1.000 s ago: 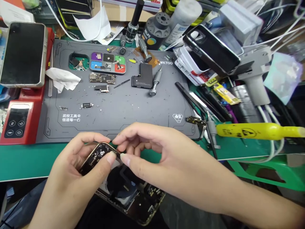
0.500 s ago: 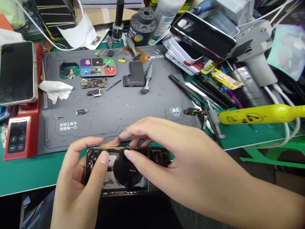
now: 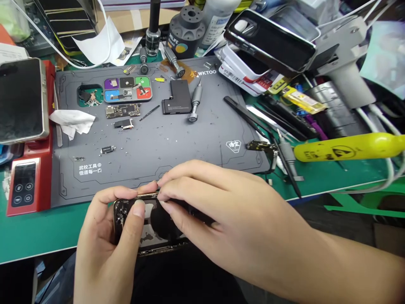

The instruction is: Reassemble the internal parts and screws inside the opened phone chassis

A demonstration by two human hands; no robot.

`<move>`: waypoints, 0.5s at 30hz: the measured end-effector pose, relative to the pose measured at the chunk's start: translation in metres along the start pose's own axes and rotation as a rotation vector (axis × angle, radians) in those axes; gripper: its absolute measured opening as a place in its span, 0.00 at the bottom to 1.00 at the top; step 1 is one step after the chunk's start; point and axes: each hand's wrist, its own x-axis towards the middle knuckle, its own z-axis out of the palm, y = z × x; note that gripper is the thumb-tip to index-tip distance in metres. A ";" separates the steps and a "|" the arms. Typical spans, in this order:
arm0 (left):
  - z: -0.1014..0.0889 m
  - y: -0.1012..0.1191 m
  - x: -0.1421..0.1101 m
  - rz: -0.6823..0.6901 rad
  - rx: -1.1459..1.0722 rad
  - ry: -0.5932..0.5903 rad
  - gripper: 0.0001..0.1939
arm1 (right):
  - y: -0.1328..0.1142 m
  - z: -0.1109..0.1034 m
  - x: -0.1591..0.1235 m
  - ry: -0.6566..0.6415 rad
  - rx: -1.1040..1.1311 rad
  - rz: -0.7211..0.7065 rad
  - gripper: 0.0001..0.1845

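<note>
An opened phone housing (image 3: 148,228), gold-edged with bare internals, is held near the front edge of the bench, in front of the grey repair mat (image 3: 177,139). My left hand (image 3: 107,249) grips its left end, thumb pressed on the inside. My right hand (image 3: 215,211) covers its right part, with thumb and fingers pinched together at the top edge of the frame. Whether those fingers hold a small part is hidden. On the mat lie a black battery (image 3: 177,101), a logic board (image 3: 122,111), a coloured screw tray (image 3: 127,88) and a small screwdriver (image 3: 194,101).
A red heating pad (image 3: 25,177) with a phone (image 3: 20,101) on it stands at the left. A white tissue (image 3: 71,120) lies on the mat's left. Tweezers (image 3: 253,120), a yellow tool (image 3: 344,147), a black phone case (image 3: 268,40) and cables crowd the right.
The housing turned from slanting to lying level across my lap edge. My right hand slid further over it and its fingertips closed on the top edge.
</note>
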 end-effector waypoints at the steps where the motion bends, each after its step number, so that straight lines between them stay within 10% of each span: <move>1: 0.000 0.000 0.000 0.005 -0.008 -0.003 0.20 | 0.000 0.001 -0.001 0.010 -0.034 -0.018 0.13; 15: 0.004 0.006 -0.002 0.029 -0.035 -0.012 0.15 | -0.002 0.001 0.003 0.023 -0.043 0.012 0.12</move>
